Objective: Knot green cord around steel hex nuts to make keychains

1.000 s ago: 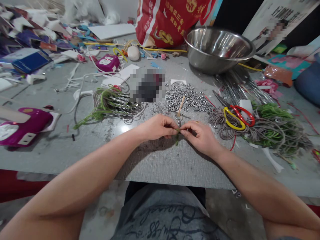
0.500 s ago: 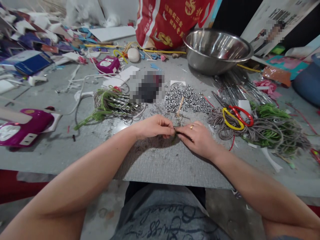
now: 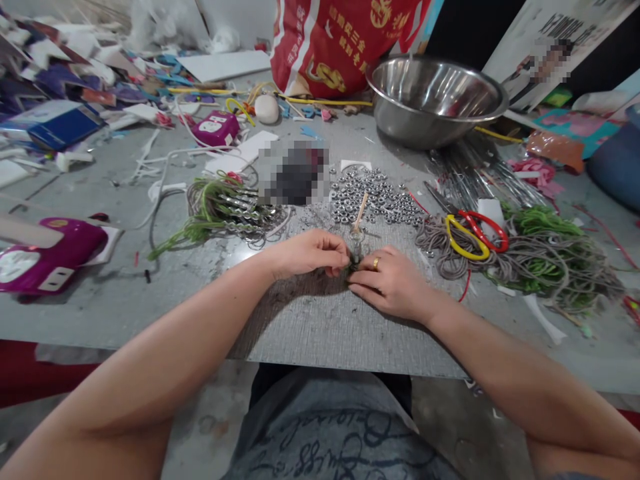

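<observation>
My left hand (image 3: pixel 320 253) pinches at a small dark green cord piece (image 3: pixel 353 264) near the table's middle; its fingertips are closed. My right hand (image 3: pixel 393 277), with a gold ring, meets it from the right, fingers pressed together on the same piece. What exactly each fingertip holds is too small to tell. Just beyond the fingers stands a small clear object with a thin wooden stick (image 3: pixel 361 212). Behind it lies a spread of small metal rings (image 3: pixel 377 197). Bundles of grey and green cord lie left (image 3: pixel 200 213) and right (image 3: pixel 540 253) of my hands.
Scissors with red and yellow handles (image 3: pixel 467 237) rest on the right cords. A steel bowl (image 3: pixel 435 107) and a red bag (image 3: pixel 335 50) stand at the back. Purple power sockets (image 3: pixel 217 129) with white cables are on the left, before scattered scraps. The table's front edge (image 3: pixel 350 369) is near my body.
My right hand has shifted slightly, its fingers curling lower around the small piece. The left hand stays nearly in place. More of the dark green piece shows between them.
</observation>
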Tool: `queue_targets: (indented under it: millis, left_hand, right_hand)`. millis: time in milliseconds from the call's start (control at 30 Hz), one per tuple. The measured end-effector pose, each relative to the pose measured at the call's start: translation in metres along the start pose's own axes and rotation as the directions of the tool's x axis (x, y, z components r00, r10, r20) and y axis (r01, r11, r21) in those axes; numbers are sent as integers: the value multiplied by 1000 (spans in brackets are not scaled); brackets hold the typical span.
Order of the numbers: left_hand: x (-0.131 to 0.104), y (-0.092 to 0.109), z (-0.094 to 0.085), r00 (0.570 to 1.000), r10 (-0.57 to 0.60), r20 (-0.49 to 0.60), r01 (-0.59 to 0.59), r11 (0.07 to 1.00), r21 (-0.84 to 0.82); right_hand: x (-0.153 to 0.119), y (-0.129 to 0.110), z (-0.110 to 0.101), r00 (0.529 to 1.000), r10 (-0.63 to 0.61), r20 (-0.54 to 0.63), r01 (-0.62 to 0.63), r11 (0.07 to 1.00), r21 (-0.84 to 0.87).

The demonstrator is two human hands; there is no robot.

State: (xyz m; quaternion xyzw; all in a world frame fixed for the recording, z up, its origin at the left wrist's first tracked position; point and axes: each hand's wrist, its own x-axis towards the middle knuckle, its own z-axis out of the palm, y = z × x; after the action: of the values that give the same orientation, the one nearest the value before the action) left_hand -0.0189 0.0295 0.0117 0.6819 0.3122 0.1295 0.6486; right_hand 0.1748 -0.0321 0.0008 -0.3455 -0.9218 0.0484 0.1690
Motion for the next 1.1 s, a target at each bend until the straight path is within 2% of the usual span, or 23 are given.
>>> queue_targets:
  millis: [200,433,667,867,1100]
  left_hand:
    - [1,-1,0,999,-4,35,5,1000,-29]
    - [1,-1,0,999,27,46,-27,1000,10]
    - [0,1,2,999,42,9,-42,999,1]
    - [0,4,2,999,34,25,-35,999,36]
    - [0,4,1,1000,-3,20,2,998,55]
  right_hand:
    - [-3,4,-3,999,6,40,-5,1000,-21]
    - [-1,6,2,988,70,-136,-73,997,-20]
    - [2,3,8,995,77,-69,-82,994,-75]
    - [4,1,6,991,119,-56,-128,969,-211]
    - [1,6,5,985,172,10,-170,980,-102]
